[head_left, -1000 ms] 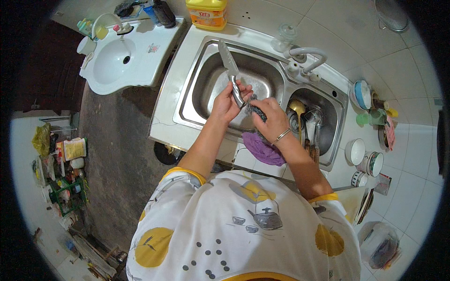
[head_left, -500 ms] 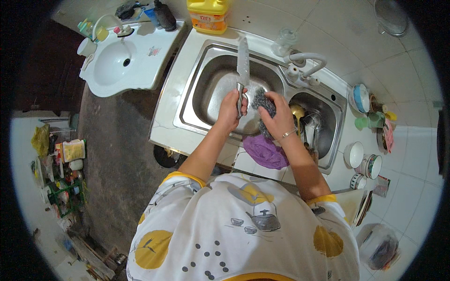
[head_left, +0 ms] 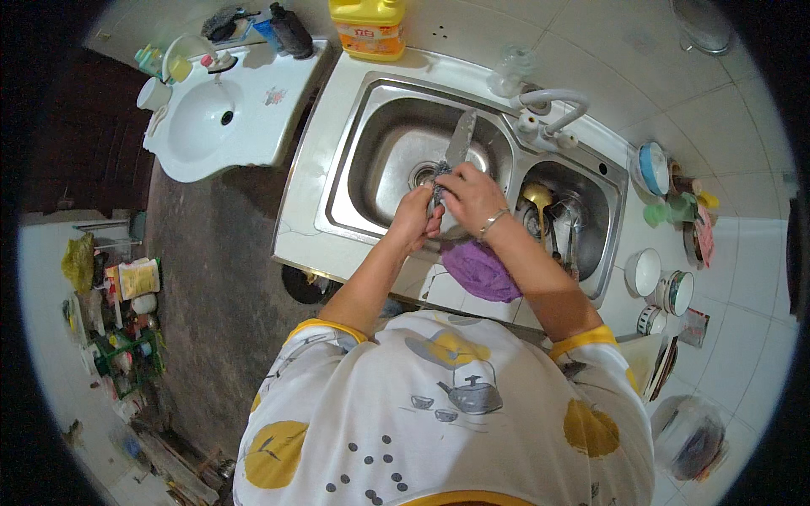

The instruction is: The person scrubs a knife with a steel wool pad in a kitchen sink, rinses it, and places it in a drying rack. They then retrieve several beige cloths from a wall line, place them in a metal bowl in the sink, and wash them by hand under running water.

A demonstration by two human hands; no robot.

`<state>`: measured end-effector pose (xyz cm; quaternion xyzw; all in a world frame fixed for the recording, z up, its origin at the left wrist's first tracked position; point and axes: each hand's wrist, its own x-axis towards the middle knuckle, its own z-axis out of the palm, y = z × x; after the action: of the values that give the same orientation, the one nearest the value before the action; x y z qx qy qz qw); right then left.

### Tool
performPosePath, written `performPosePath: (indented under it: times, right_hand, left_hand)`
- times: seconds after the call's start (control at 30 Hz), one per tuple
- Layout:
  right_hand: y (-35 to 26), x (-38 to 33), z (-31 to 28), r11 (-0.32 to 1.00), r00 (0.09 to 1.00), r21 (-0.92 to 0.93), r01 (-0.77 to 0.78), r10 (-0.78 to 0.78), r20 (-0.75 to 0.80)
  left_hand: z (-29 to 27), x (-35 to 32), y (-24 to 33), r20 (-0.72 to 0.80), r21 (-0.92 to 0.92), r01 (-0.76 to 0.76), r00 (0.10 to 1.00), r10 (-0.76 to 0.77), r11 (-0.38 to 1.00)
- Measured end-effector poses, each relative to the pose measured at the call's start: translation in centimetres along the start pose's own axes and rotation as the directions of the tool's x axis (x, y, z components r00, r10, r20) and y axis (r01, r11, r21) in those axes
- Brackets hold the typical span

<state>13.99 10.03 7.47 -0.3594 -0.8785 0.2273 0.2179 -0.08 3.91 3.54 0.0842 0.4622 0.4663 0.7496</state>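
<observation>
Over the large basin of the steel sink [head_left: 361, 187], my left hand [head_left: 413, 221] is closed around the handle of a kitchen knife [head_left: 461, 137]. Its broad blade points away from me and slants to the right. My right hand [head_left: 474, 201] grips a grey steel wool scourer [head_left: 441, 170], pressed onto the knife where blade and handle meet. My fingers hide most of the scourer and the handle. A purple cloth [head_left: 481, 271] lies on the sink's near edge, below my right wrist.
The small basin at right holds a gold-coloured ladle [head_left: 537, 197] and other utensils. Behind it rises a white faucet [head_left: 557, 105]. Bowls [head_left: 644, 271] stand on the right counter. A yellow jug [head_left: 369, 32] stands at the back, and a white washbasin [head_left: 192, 126] is at left.
The knife has tilted to the right and come lower. My right hand has moved left with the scourer, from beside the knife onto it.
</observation>
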Motion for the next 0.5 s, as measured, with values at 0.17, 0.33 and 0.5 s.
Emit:
performPosePath:
  times: [0.17, 0.33, 0.5]
  right_hand:
    - [4.0, 1.9, -1.4, 0.986, 0.985, -0.038, -0.161, 0.158, -0.073]
    - [1.1, -0.1, -0.9, 0.992, 0.987, 0.026, 0.123, -0.125, 0.098]
    - [3.2, 1.9, 0.9, 0.996, 0.996, -0.072, 0.045, -0.039, 0.085]
  left_hand:
    - [-1.2, -1.4, 0.1, 0.065, 0.058, 0.096, 0.993, -0.099, 0.994]
    - [-1.9, -1.1, 0.1, -0.027, 0.047, 0.080, 0.997, -0.078, 0.996]
    - [-2.3, -0.6, -0.5, 0.026, 0.358, 0.007, 1.000, -0.017, 0.934]
